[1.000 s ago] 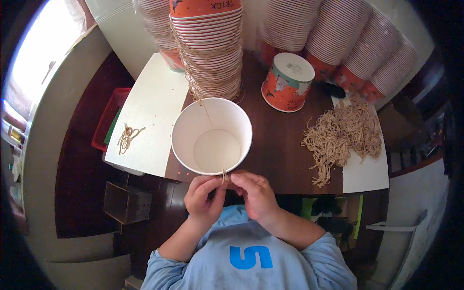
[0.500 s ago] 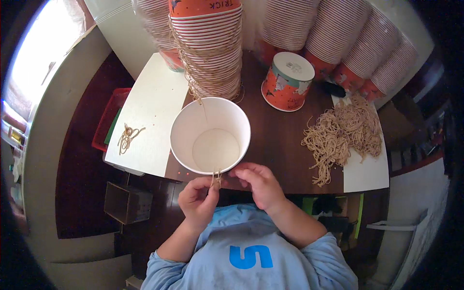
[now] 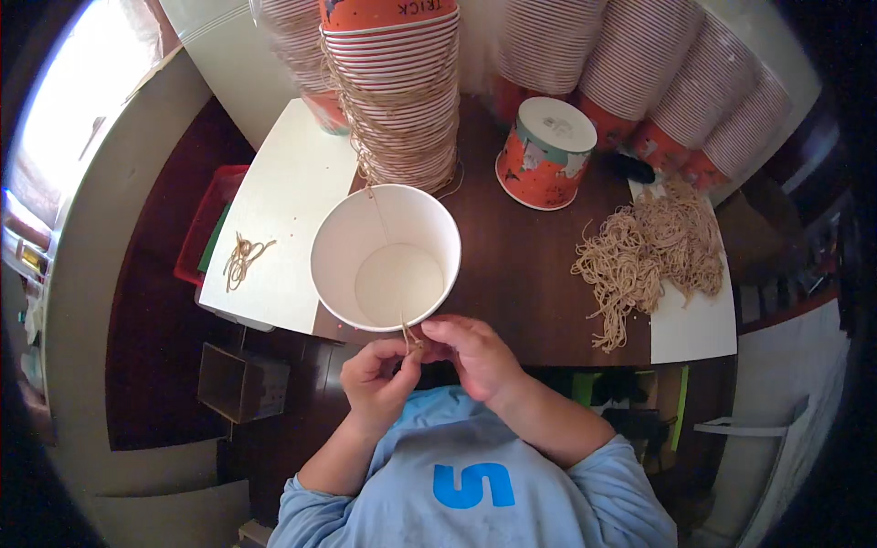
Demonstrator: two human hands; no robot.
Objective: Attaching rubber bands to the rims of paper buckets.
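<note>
A white-lined paper bucket (image 3: 331,260) stands mouth up at the table's front edge. Its near rim has a tan string (image 3: 411,336) looped through it, and another strand runs down inside from the far rim. My left hand (image 3: 382,373) pinches the string between thumb and forefinger just outside the near rim. Close beside it, my right hand (image 3: 477,358) has its fingers curled, with the thumb against the rim. What those right fingers grip, if anything, is hidden.
Behind the bucket rises a tall stack of strung buckets (image 3: 406,100). An upturned orange bucket (image 3: 545,173) stands to its right. A heap of tan strings (image 3: 649,247) covers the right side, and a few strings (image 3: 244,260) lie at left. Wrapped bucket stacks (image 3: 639,64) line the back.
The bucket has shifted slightly left and turned a little. My right hand has moved left, closer to my left hand, which still pinches the string.
</note>
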